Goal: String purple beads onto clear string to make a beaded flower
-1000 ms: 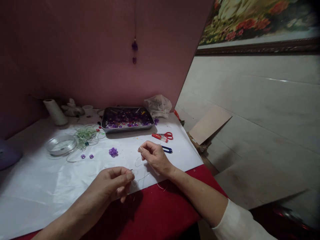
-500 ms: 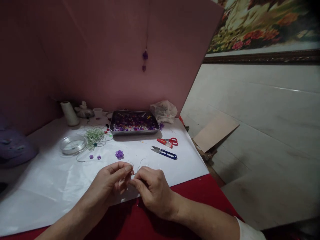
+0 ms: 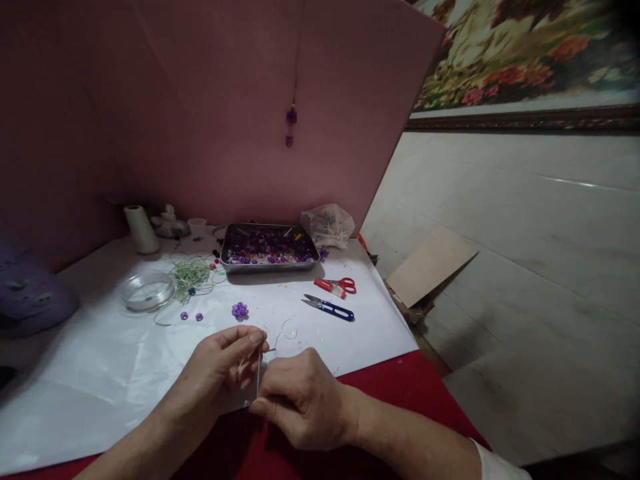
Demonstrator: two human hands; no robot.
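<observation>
A thin pale thread (image 3: 259, 373) runs taut between my two hands over the front edge of the white sheet. Its upper end is pinched between thumb and fingertips of my left hand (image 3: 233, 353). Lower and to the right, my right hand (image 3: 305, 400) is closed on the other end, thumb against the curled forefinger. A loose, curling end of thread (image 3: 285, 330) lies just beyond the hands. The purple bead flower (image 3: 240, 311) rests on the sheet past my left fingertips, with two single purple beads (image 3: 191, 316) to its left.
Blue thread snips (image 3: 329, 307) and red-handled scissors (image 3: 345, 285) lie right of centre. Behind is a metal tray (image 3: 270, 268) of beads. At left are a clear spool (image 3: 149, 292), tangled green cord (image 3: 190, 275) and a white thread cone (image 3: 142, 230). A beaded strand (image 3: 291, 117) hangs ahead.
My right hand has moved down and towards me, away from my left hand, drawing the thread straight between them. My left hand keeps its pinch in nearly the same place.
</observation>
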